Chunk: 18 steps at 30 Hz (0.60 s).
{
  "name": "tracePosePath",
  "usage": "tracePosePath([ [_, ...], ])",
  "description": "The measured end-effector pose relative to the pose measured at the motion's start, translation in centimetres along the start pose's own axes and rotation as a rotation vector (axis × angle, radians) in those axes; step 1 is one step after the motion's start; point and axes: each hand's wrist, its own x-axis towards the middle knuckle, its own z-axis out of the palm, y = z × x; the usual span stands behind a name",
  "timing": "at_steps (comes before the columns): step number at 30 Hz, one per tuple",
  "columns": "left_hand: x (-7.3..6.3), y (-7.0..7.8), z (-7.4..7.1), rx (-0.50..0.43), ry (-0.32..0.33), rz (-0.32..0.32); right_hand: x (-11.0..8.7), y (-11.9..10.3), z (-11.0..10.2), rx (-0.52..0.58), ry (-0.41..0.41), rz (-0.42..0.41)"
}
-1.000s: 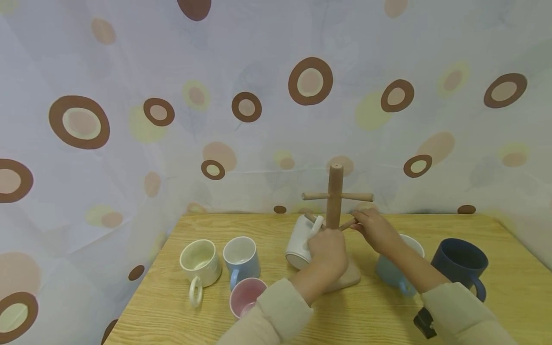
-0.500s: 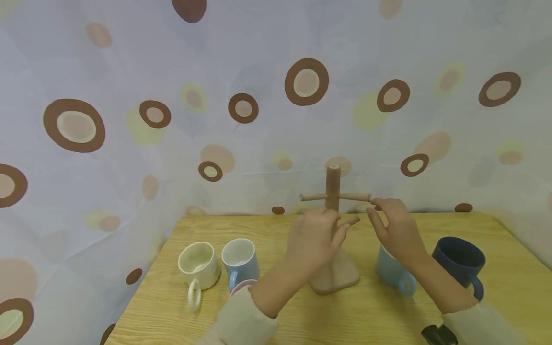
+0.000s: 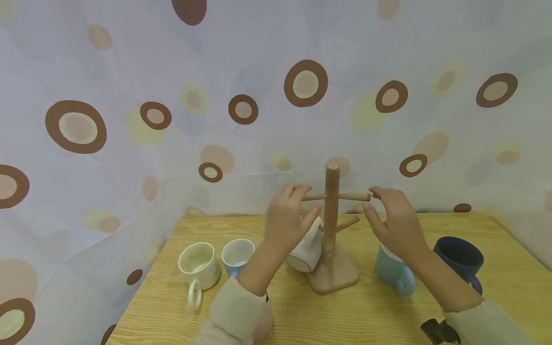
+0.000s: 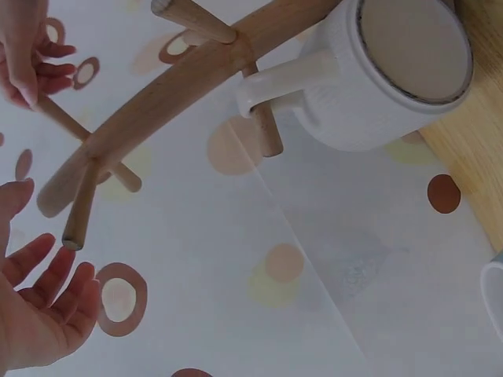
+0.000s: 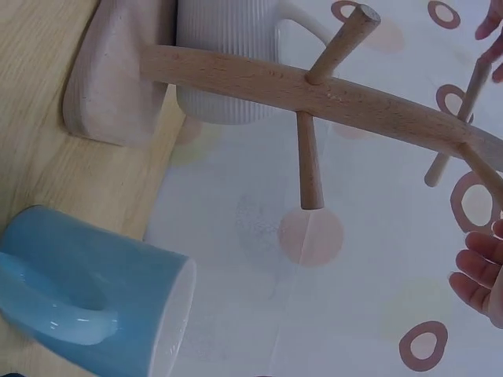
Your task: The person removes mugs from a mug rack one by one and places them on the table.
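A wooden mug tree (image 3: 331, 206) stands on the table with pegs at two heights. From a lower peg on its left hangs a white mug (image 3: 308, 251), tilted, the peg running through its handle in the left wrist view. My left hand (image 3: 284, 218) is at the tip of the upper left peg (image 4: 81, 208), fingers spread and loosely bent. Across from it, my right hand (image 3: 394, 223) has its fingertips right by the upper right peg's end, thumb and fingers apart. Neither hand holds a mug. A light blue mug (image 5: 94, 290) stands below my right hand.
Left of the mug tree stand a cream mug (image 3: 200, 268) and a blue mug with a white inside (image 3: 237, 254). A pink mug (image 3: 264, 323) is partly hidden by my left sleeve. A dark blue mug (image 3: 459, 256) stands at the right. A patterned cloth (image 3: 258, 143) hangs behind.
My left hand has left the white mug and risen to the upper left peg. My right hand has let go of the lower right peg and moved up and right. The mug stays hanging.
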Motion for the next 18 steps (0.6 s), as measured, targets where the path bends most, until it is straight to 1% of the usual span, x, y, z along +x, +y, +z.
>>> tracePosePath([
  [4,0.0,-0.6,0.4,0.016,-0.060,-0.041,0.6,-0.5,-0.1,-0.020,-0.057,-0.007],
  [10,0.0,-1.2,0.9,0.016,-0.135,-0.114,1.0,-1.0,0.0,-0.033,-0.111,0.021],
  [14,0.0,-1.5,1.2,0.033,-0.144,-0.118,1.0,-0.9,0.1,-0.053,-0.112,0.009],
  [18,0.0,-1.8,1.4,0.055,-0.127,-0.097,1.1,-0.8,0.2,-0.074,-0.085,-0.044],
])
